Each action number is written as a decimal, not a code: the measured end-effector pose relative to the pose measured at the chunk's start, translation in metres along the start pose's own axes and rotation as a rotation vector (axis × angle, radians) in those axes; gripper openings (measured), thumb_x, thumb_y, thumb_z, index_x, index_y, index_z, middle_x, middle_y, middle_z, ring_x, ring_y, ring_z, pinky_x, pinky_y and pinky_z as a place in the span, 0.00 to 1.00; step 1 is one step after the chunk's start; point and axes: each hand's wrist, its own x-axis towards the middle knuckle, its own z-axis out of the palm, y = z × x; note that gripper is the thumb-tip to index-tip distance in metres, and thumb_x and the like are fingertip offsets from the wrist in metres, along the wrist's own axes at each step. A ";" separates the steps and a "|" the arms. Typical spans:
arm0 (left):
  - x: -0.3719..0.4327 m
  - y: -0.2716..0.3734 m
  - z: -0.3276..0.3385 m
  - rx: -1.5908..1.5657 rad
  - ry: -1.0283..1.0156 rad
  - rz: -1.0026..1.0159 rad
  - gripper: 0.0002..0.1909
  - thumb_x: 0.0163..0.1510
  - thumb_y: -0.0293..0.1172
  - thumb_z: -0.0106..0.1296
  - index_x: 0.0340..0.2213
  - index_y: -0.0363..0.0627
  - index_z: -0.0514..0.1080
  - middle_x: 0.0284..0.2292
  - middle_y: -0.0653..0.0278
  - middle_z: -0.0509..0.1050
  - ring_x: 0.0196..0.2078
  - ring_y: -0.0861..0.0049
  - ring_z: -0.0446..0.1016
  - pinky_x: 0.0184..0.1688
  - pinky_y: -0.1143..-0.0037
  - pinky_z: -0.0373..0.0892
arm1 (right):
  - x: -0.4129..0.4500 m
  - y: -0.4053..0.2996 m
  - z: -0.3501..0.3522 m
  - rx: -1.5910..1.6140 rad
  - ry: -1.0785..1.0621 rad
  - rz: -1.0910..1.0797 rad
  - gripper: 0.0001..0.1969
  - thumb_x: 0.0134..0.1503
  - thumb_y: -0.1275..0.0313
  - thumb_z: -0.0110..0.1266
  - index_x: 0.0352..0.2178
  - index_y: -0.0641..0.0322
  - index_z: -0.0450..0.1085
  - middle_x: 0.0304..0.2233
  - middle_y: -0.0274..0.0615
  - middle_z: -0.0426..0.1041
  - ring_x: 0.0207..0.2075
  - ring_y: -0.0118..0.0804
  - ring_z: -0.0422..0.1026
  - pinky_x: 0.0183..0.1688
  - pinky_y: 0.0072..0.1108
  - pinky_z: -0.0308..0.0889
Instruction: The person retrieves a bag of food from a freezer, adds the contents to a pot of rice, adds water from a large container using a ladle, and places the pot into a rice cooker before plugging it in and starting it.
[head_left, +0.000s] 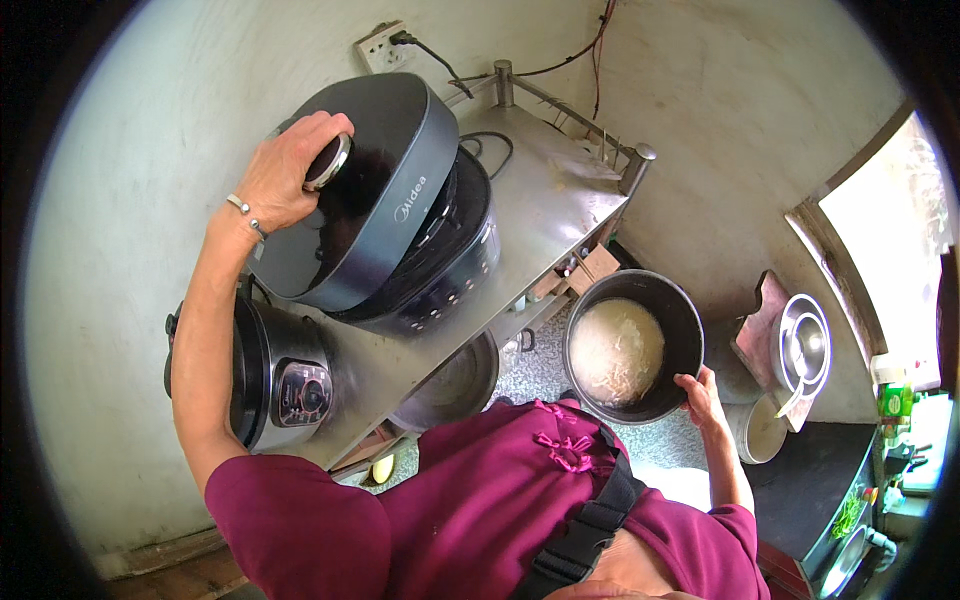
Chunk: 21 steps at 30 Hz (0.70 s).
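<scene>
My left hand (289, 169) grips the round knob of a large dark Midea lid (375, 172). The lid is tilted above a dark rounded cooker (450, 281) on a stainless steel table (525, 176); part of the cooker's inside is hidden by the lid. On the right, my right hand (701, 394) holds the rim of a dark inner pot (679, 330) away from the table. Cloudy liquid with pale pieces (619, 349) lies in the pot's bottom.
An electric pressure cooker (289, 375) stands at the table's left end. A wall socket (382, 46) holds a plug. Below the table are a large metal basin (454, 382) and cardboard (592, 268). Metal bowls (811, 337), a dark counter (810, 465) and a sink (846, 562) are at right.
</scene>
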 end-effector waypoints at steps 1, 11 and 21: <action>-0.002 -0.001 -0.001 -0.002 0.001 -0.005 0.27 0.28 0.11 0.42 0.35 0.47 0.59 0.33 0.60 0.65 0.38 0.56 0.63 0.36 0.68 0.63 | 0.000 -0.003 0.001 0.030 0.020 -0.009 0.08 0.45 0.75 0.46 0.29 0.67 0.65 0.16 0.34 0.66 0.12 0.22 0.61 0.10 0.15 0.55; -0.026 0.002 -0.018 -0.011 0.018 -0.048 0.24 0.30 0.11 0.42 0.33 0.45 0.59 0.31 0.59 0.64 0.37 0.55 0.63 0.37 0.71 0.63 | -0.006 -0.088 -0.002 -0.021 0.008 -0.104 0.07 0.45 0.74 0.47 0.28 0.66 0.66 0.17 0.31 0.67 0.11 0.21 0.61 0.10 0.14 0.54; -0.067 0.006 -0.065 -0.036 0.137 -0.122 0.25 0.30 0.08 0.41 0.33 0.45 0.60 0.31 0.60 0.65 0.36 0.55 0.64 0.37 0.73 0.64 | 0.007 -0.186 0.006 -0.082 -0.071 -0.093 0.07 0.46 0.74 0.48 0.27 0.68 0.63 0.15 0.33 0.63 0.10 0.20 0.58 0.07 0.12 0.47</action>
